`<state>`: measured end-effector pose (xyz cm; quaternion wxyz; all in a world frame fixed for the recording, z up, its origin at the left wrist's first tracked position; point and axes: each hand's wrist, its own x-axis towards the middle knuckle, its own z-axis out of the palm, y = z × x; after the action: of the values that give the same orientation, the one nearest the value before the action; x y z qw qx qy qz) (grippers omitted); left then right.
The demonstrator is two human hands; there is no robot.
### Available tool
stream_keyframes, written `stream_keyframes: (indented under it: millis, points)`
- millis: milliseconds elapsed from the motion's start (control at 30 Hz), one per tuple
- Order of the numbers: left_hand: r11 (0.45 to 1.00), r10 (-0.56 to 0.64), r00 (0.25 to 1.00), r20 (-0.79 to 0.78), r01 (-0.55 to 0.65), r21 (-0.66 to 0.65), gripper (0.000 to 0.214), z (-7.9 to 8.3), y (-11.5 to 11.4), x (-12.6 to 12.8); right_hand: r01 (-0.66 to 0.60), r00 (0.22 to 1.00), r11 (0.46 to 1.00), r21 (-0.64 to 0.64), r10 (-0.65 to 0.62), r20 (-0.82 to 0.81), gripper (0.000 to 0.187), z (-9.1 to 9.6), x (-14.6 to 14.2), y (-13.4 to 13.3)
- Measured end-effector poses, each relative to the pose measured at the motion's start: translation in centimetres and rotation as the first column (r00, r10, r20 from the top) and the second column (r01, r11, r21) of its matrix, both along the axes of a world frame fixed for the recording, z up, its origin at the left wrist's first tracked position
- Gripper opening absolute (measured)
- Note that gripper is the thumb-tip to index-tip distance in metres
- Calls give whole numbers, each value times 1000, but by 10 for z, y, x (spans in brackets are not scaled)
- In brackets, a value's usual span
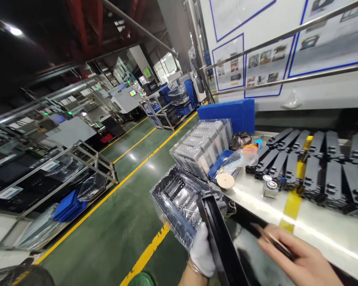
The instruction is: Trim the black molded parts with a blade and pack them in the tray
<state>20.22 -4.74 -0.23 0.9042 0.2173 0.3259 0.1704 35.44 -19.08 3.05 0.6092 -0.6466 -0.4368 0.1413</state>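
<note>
My left hand [202, 251], in a white glove, grips a long black plastic bar [223, 240] that runs from the bottom edge up to a clear tray of small parts [179, 202]. My right hand [298, 258], bare, pinches a thin dark tool [270, 238] just right of the bar, over the front edge of the white workbench [316, 226].
Rows of black plastic bars [325, 167] lie on the bench at right. Stacked clear trays [201, 147], a blue bin [219, 163], a small round disc [225, 180], a small jar [270, 188] and blue boards [226, 113] sit further back. Green floor with yellow lines and metal racks lies left.
</note>
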Motion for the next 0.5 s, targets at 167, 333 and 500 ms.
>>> stream_keyframes:
  millis: [167, 333, 500]
  points:
    - [994, -99, 993, 70, 95, 53, 64, -3, -22, 16, 96, 994, 984, 152, -103, 41, 35, -3, -6, 39]
    - [958, -286, 947, 148, 280, 61, 61, 43, -14, 27, -2, 983, 980, 199, -35, 179, 23, 5, -11, 37]
    - [903, -360, 932, -35, 358, 239, 56, 85, -5, 27, -196, 906, 970, 141, 124, 405, 15, 42, 25, 18]
